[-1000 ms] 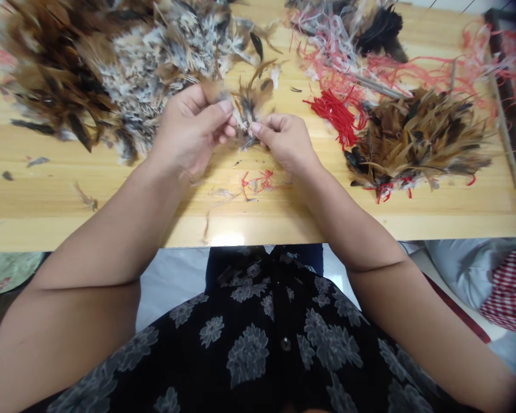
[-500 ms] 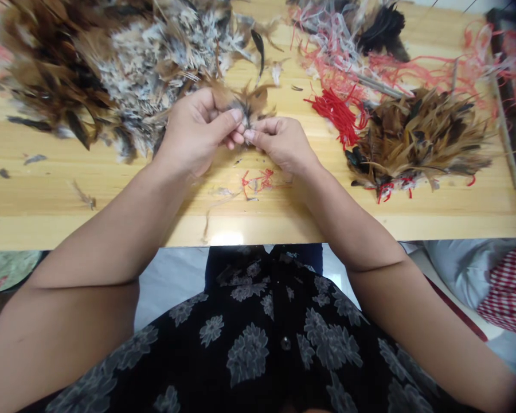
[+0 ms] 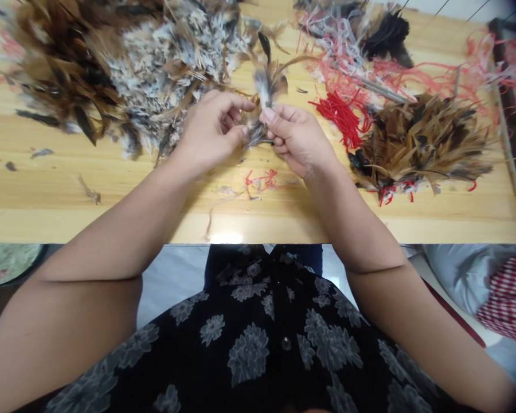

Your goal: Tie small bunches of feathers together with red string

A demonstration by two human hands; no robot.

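Note:
In my right hand [image 3: 301,135], thumb and fingers pinch the pale base of a small feather bunch [image 3: 265,85]. Its brown and dark tips point up and away from me. My left hand [image 3: 215,126] is just to the left, thumb and index finger apart, with nothing visibly gripped. Between the two hands, loose brownish feathers [image 3: 253,127] sit low by the fingertips; whether the left fingers touch them I cannot tell. Beyond my left hand spreads a big feather pile [image 3: 155,63], brown and black at the left, with pale fluffy quill ends facing right.
Right of my right hand are a bundle of red ties [image 3: 341,117] and a heap of brown feather bunches [image 3: 425,143] with red ties at their bases. Tangled pink and white strings [image 3: 395,74] lie behind. Red scraps [image 3: 261,180] lie near the wooden table's [image 3: 124,223] front edge.
The hands have drawn apart. The feather bunch now stands upright in my right hand, and my left fingers have opened away from it. The view has shifted slightly.

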